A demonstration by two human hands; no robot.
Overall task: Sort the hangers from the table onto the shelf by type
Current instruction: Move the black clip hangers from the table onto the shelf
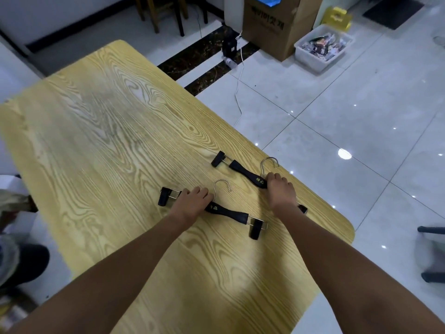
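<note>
Two black clip hangers with metal hooks lie on the light wooden table (101,131). My left hand (192,201) lies over the bar of the near hanger (231,214), fingers curled round it left of its hook. My right hand (280,189) covers the bar of the far hanger (243,171) beside its hook, fingers curled over it near the table's right edge. Each hanger has clips at both ends; the far hanger's right clip is mostly hidden behind my wrist. No shelf is in view.
The table's right edge runs diagonally past my right hand, with tiled floor beyond. On the floor stand a cardboard box (277,25), a white bin (322,48) of small items and a cable (238,92). A chair (168,10) stands at the back.
</note>
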